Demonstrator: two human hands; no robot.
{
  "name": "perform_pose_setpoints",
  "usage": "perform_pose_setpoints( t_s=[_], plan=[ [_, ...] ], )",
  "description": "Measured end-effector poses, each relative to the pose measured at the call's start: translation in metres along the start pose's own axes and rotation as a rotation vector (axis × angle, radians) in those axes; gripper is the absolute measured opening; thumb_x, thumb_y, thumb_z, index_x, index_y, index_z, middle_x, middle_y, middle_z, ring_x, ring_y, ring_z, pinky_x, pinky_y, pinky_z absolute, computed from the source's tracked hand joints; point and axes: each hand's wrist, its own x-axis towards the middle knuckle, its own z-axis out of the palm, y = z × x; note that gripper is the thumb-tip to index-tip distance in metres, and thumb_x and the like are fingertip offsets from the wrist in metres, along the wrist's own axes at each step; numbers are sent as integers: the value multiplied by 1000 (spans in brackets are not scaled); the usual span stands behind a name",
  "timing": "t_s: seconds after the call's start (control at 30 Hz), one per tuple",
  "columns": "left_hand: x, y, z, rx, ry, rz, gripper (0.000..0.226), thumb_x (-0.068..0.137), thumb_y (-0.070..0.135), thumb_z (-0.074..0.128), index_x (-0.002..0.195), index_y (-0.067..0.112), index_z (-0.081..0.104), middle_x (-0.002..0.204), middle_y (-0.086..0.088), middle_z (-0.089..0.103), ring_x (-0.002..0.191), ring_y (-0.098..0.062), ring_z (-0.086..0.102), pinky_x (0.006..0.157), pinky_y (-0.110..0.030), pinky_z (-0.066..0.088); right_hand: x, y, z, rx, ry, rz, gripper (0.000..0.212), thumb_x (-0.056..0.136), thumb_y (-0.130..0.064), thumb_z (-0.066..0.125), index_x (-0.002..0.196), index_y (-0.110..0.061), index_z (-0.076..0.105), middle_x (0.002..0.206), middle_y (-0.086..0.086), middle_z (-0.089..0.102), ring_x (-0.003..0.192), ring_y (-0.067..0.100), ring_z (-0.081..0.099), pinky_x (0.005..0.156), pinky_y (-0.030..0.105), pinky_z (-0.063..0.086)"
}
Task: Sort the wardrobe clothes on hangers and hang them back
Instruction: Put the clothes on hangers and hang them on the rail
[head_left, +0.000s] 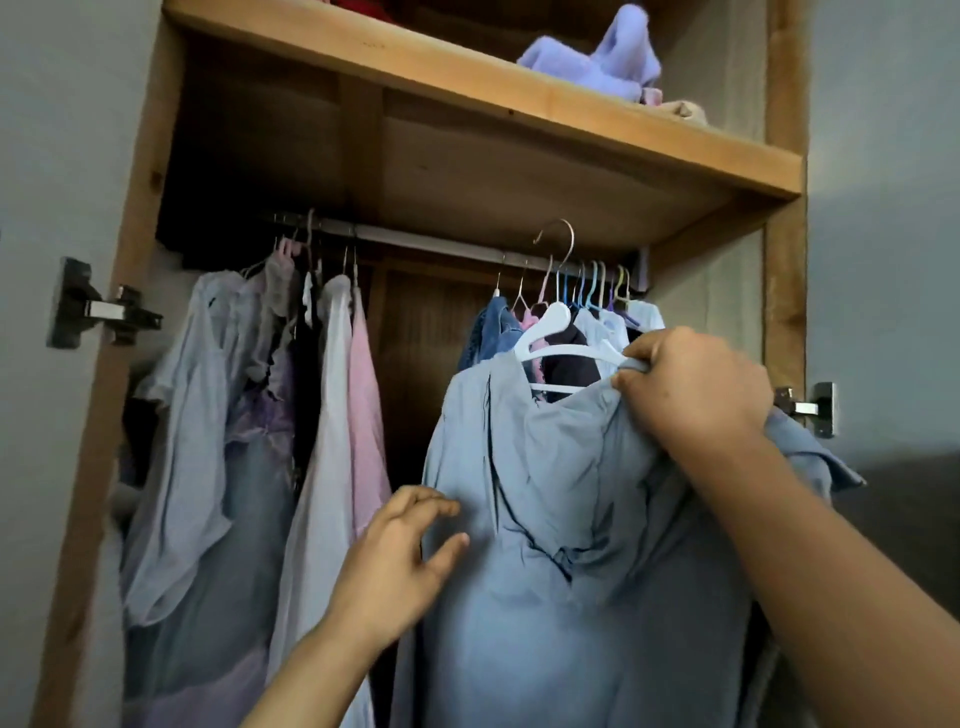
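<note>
A pale blue garment (561, 519) was draped over a white hanger (558, 332) at the centre of the view, its silver hook raised above the rail (441, 244) and not seated on it. At 3 o'clock the hanger's end and the garment's shoulder were gripped together by the right hand (691, 384). At 7 o'clock the left hand (400, 561) was held released, fingers spread, touching the garment's edge. Hung clothes (249, 415) were seen at 9 o'clock, a lilac towel (597, 57) on the shelf (467, 83) at 12 o'clock
</note>
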Motion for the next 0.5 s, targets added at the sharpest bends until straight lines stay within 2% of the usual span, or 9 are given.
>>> perform_pose_setpoints(
  t_s=[0.03,0.17,0.37,0.5],
  plan=[
    [10,-3,3,-10,11,11,57,72,64,39,108,29,66,112,18,52,103,2,51,85,-15,41,7,0,4,-15,4,2,19,87,-29,57,102,-28,68,105,8,64,97,33,59,67,28,32],
    [52,-10,22,-153,49,34,52,71,61,45,102,26,68,105,22,53,102,8,51,85,-1,34,30,-3,22,-48,-3,12,18,87,-27,58,101,-26,68,102,7,66,95,33,60,66,28,33],
    [129,-26,35,-213,118,85,48,69,60,49,99,29,68,102,20,54,92,1,55,80,-13,42,50,-13,49,-13,12,54,17,86,-32,59,100,-23,64,104,7,65,100,31,58,67,28,31],
    [189,-28,31,-232,191,167,44,73,53,52,106,27,67,106,14,56,90,-6,57,79,-14,41,66,-23,64,8,60,98,21,84,-38,61,94,-21,53,93,3,59,96,28,57,66,29,31]
  ],
)
